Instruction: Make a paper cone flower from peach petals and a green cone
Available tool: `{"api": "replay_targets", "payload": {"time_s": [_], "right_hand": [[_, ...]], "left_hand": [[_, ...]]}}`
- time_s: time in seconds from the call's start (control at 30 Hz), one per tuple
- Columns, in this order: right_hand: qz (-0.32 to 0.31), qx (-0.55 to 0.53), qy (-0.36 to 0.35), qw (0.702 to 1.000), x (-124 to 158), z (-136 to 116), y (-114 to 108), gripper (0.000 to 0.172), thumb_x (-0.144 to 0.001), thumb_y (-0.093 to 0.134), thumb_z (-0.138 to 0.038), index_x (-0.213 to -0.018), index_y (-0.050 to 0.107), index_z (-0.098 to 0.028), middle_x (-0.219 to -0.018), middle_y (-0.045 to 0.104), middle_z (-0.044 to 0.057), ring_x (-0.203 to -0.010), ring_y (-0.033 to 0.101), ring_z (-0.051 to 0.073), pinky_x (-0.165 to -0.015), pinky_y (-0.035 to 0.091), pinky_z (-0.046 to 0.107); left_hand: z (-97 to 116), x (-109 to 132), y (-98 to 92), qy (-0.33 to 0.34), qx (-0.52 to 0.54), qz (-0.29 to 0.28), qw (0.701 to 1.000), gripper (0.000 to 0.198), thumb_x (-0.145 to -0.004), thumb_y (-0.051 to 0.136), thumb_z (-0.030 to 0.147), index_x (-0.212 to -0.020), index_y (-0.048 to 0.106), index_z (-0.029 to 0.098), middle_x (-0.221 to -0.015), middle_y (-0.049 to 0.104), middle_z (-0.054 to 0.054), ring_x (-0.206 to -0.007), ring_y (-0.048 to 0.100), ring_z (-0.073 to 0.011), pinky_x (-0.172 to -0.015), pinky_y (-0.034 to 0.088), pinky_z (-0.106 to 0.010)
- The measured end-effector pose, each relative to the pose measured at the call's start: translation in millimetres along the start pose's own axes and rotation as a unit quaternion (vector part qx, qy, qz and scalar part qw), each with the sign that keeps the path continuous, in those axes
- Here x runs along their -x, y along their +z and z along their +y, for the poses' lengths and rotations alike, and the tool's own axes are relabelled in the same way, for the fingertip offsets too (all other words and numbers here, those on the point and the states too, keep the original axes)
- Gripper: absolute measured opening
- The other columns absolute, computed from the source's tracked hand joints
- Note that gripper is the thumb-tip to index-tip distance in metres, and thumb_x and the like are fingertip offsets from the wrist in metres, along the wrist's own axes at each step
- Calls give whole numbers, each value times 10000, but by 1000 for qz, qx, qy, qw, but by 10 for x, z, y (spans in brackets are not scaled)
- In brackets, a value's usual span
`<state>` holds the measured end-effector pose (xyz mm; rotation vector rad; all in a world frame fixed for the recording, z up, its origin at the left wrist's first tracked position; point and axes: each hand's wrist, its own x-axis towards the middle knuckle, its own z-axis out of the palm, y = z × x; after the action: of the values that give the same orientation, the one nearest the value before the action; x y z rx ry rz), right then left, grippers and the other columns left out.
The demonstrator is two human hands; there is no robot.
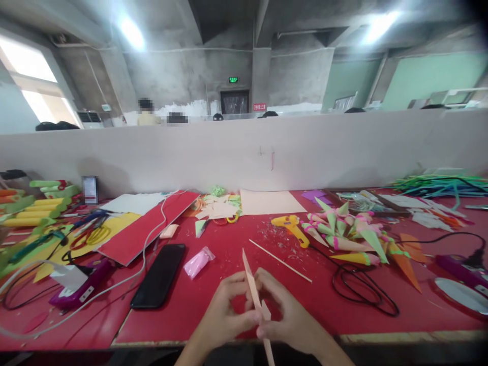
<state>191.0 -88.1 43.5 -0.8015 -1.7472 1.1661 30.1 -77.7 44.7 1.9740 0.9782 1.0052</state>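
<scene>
A thin peach-coloured sheet, paper or foam [250, 280], stands nearly edge-on between my two hands at the table's front edge. My left hand [233, 305] pinches it from the left with thumb and fingers. From the right, my right hand [284, 307] closes on the same sheet, where a small flap of it juts out near the thumbs. The fingertips behind the sheet are partly hidden. A thin wooden stick [280, 260] lies just beyond my right hand. A pink plastic-wrapped packet [199, 262] rests beyond my left hand.
A black phone [159, 277] lies to the left, near a white cable and a purple power strip [82, 284]. On the right are a yellow glue gun [292, 227], a pile of paper cones [346, 229] and a looped black cord [362, 292]. A white partition [206, 157] closes the back.
</scene>
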Motion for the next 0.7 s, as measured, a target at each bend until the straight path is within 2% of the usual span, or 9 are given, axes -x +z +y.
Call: {"api": "replay_targets", "payload": {"time_s": [0.1,0.23,0.47,0.7], "right_hand": [[-5,16,-6,1000,-32,-20,0,427,-555,665,-535,-782,531,-199,-810,482,11,-755,471,159,-693,397,257],[-22,10,2,1000,-70,-43,12,501,-514,672,-572,-786,534,-174,-773,434,-2,-704,418,138,-641,358,242],[-15,-66,12,998,-107,17,50,455,-524,695,-529,-723,496,-172,-759,413,-9,-679,391,123,-614,325,234],[-13,-87,3,996,-134,19,92,414,-532,717,-466,-698,478,-171,-745,394,-16,-674,374,117,-617,311,229]], "left_hand": [[-7,-5,-7,13,14,-6,1000,541,-605,513,661,-789,658,173,-954,603,-82,-936,506,-225,-842,391,-306],[6,-18,-9,23,25,-22,999,448,-665,533,576,-786,647,161,-892,610,-70,-859,524,-192,-798,408,-274],[-100,27,-25,10,37,-17,999,387,-670,567,520,-805,654,168,-963,607,-78,-918,518,-218,-839,399,-306],[-275,91,-49,-15,41,-7,999,437,-650,598,501,-951,636,186,-1095,561,-109,-991,492,-248,-892,370,-372]]}}
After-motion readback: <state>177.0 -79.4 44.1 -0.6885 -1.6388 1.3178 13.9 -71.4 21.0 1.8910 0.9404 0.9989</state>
